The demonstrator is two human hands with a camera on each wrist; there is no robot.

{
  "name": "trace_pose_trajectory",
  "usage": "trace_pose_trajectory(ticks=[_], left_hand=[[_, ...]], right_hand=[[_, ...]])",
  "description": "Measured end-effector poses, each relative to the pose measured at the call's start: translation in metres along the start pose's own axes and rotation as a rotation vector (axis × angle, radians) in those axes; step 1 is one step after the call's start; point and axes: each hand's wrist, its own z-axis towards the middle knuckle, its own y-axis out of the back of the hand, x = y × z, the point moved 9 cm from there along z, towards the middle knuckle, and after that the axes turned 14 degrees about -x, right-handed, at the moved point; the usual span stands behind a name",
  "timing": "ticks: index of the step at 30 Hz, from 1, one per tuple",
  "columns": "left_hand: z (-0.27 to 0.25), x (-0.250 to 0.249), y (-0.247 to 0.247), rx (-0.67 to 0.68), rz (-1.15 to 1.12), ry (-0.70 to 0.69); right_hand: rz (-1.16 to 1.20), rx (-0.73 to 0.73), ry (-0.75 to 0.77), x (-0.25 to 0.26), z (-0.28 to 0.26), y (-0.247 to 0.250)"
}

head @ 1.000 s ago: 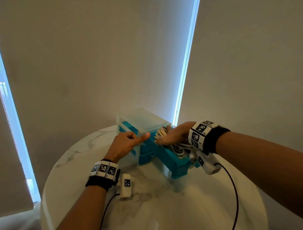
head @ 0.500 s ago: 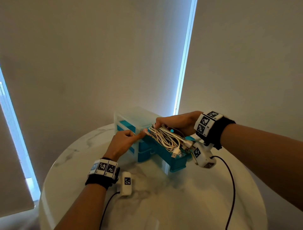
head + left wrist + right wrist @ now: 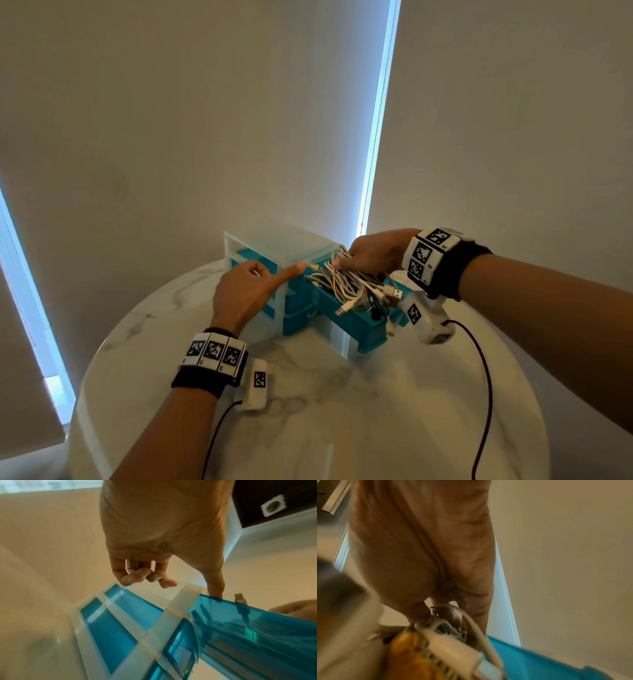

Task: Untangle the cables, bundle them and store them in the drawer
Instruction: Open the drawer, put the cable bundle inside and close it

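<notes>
While R (image 3: 373, 255) grips cables (image 3: 346, 286), L (image 3: 239, 294) prob. points

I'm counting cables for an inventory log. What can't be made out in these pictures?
Head view: the strands in the bundle of white cables overlap, and the right hand covers its top, so no count.
Head view: the bundle hides the floor of the open teal plastic drawer.
Right wrist view: the bundle is blurred near the lens.
Left wrist view: the drawer's tinted wall shows its contents only as shadows.
</notes>
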Motion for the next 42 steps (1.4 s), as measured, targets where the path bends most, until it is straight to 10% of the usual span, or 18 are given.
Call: trace_pose_trajectory(ticks=[10,22,33,42], left_hand=[[0.026,-0.006,-0.017,0.056,-0.119,-0.312],[0.060,-0.046,-0.043,0.180,0.506,-0.612],[0.063,-0.053,-0.071,0.601,0.488,-0.350],[0.061,-0.050,-0.077,0.554,0.565,-0.432]], right_hand=[[0.611,0.031,-0.173,0.020,0.003,-0.022],[0.337,-0.114,-0.054,0.004,0.027,-0.005],[0.228,-0.124,-0.068,-0.004,0.039,-0.002],[-0.029,-0.255,-0.004,0.004,0.034,0.002]])
